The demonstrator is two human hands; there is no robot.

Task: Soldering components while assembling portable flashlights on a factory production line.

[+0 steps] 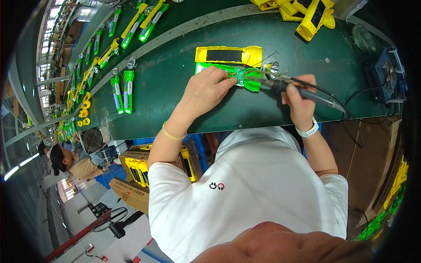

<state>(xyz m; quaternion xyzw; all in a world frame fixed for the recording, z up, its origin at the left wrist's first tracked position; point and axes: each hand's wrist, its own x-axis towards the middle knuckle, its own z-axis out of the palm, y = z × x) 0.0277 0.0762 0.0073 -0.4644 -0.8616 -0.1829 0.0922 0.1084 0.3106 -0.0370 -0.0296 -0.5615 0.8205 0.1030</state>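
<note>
A green flashlight half-shell (252,84) lies open on the bench, a small green circuit board (239,75) and thin wires inside it. My left hand (205,91) rests over this shell, thumb and fingers closed in a pinch at the board; what they pinch is too small to make out. In my right hand (300,105) is a soldering iron (319,97), its tip end pointing left toward the board. Just beyond lies a yellow flashlight half-shell (252,54) with a dark panel. A silver reflector (272,69) sits at the shell's right end, wires around it.
A blue soldering station (380,74) stands at the right, with black cable (360,131) looping over the bench edge. Yellow shells (313,19) are piled at the far right. Two green flashlight halves (128,92) lie left; more line the belt behind a metal rail (175,34).
</note>
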